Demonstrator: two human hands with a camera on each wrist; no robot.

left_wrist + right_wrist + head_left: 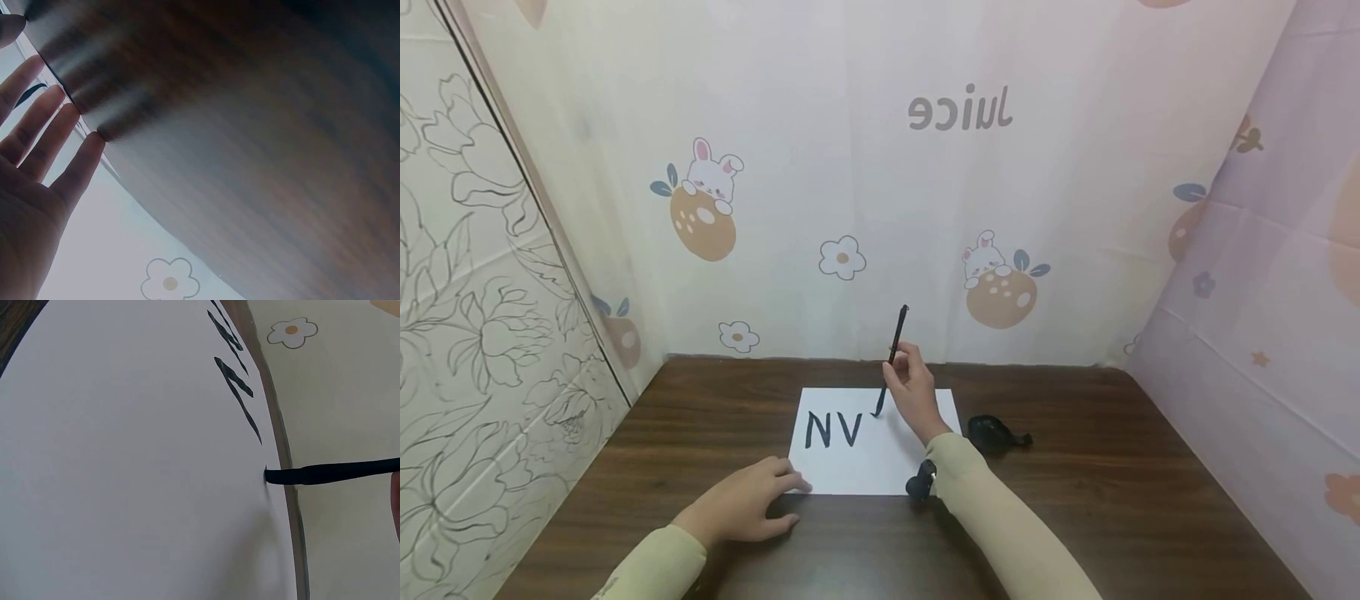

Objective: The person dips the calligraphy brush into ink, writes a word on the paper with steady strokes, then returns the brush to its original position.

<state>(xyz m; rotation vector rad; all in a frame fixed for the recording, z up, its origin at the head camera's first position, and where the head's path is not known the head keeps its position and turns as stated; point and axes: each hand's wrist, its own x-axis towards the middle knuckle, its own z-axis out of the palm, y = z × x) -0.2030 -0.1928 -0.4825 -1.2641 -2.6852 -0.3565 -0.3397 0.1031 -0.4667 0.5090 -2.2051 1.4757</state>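
Observation:
My right hand [913, 392] pinches a dark writing brush [896, 340] by its handle, the brush standing nearly upright. Its black tip [273, 476] meets the white paper [850, 471] and bends there, right of the painted letters N and V [847, 429]. In the right wrist view only a sliver of a finger [395, 506] shows beside the brush. My left hand [748, 500] rests at the paper's lower left corner with its fingers spread, fingertips on the sheet's edge and the thumb on the table. The left wrist view shows those fingers [81, 164] nearly straight.
A black rounded object with a short spout-like end [992, 434] lies right of the paper on the dark wooden table [1075, 500]. Printed curtains [790, 167] hang behind the table and along its right side. A flower-patterned panel [482, 333] stands at the left.

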